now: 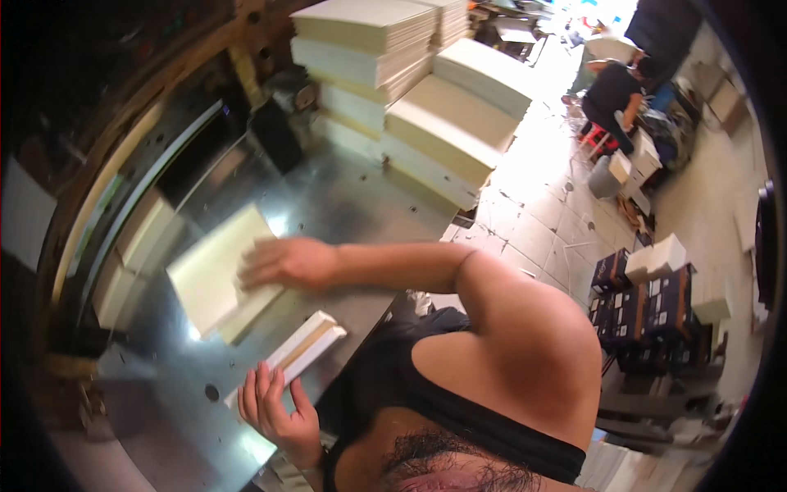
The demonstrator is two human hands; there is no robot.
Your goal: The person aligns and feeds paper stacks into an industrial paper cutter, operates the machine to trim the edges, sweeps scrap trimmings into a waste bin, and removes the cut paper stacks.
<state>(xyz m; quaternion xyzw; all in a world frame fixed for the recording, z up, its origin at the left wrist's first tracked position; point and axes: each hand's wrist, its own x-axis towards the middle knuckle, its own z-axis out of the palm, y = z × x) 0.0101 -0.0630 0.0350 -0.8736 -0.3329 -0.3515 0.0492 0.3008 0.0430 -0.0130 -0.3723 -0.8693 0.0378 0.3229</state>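
Steel table (344, 205): right hand (287, 262) flat on paper stack (215, 275).

Bare steel machine table (344, 205) open between the cream paper stack (217, 275) and the tall paper piles (410, 98) at its far edge, narrow white bundle (307, 344) blocking the near edge, dark machine body (123, 98) closing the left side

Cream paper stack (215, 275) lying flat on metal table, narrow white-edged bundle (305, 346) just beside it, near table edge
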